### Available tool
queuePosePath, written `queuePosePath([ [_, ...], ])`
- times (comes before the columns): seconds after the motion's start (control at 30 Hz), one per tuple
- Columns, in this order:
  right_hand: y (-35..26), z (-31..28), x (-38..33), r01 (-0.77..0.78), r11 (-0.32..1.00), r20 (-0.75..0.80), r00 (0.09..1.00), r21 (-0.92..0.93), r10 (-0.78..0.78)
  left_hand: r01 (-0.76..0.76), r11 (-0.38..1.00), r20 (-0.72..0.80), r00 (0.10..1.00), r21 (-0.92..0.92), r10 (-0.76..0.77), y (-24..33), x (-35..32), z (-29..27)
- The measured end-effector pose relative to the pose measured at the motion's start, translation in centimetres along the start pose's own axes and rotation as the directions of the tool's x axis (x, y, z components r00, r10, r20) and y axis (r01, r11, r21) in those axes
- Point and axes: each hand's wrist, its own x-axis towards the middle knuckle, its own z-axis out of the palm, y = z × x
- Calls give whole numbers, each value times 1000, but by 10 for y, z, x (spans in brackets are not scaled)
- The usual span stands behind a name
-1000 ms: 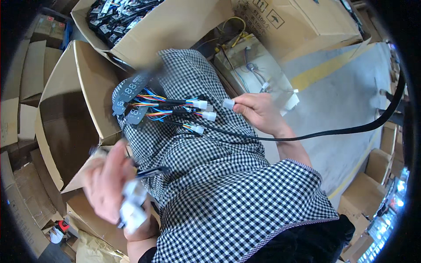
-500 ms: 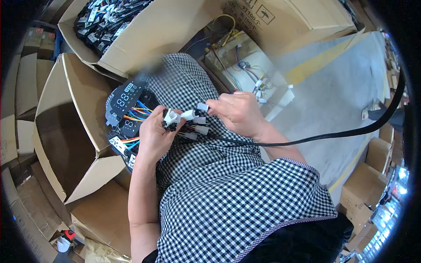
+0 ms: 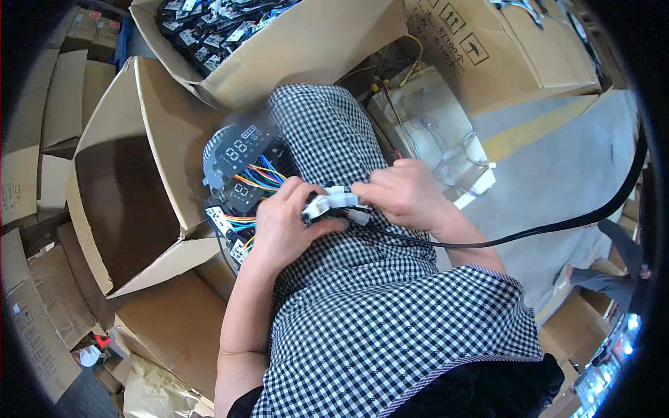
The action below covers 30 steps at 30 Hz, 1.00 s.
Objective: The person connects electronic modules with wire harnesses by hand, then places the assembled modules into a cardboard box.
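Near frame centre, the left hand (image 3: 284,219) has its grip wrapped around white plug connectors (image 3: 340,200); the right hand (image 3: 404,195) pinches their right end. Crooked pressure could jam them; tugging the coloured wires (image 3: 261,178) could drag the display panels (image 3: 242,149), left of centre, askew.

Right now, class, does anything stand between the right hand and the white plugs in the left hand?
Nothing visible does: the right hand already has its fingertips at the white plugs in the left hand. The black cable runs lower in the picture, not between them.
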Motion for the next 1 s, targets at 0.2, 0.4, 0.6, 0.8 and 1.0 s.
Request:
queuePosePath([
  [0.2,21,-11,-12,-232,969,-239,939,90,247,-63,925,-487,835,376,255,12,-25,-51],
  [0.4,19,-7,-20,-239,964,-257,930,116,261,75,975,-487,873,208,37,60,-54,-68],
  [0.6,8,5,-23,-192,978,-162,966,77,202,-37,840,179,981,541,-72,15,5,-3],
  [0.8,-3,9,-18,-71,995,-243,966,74,86,109,991,-17,994,-73,-111,-1,0,-10],
  [1.0,-15,5,3,-15,994,-261,965,-106,-13,118,993,1,993,-17,-118,2,-3,-13],
])
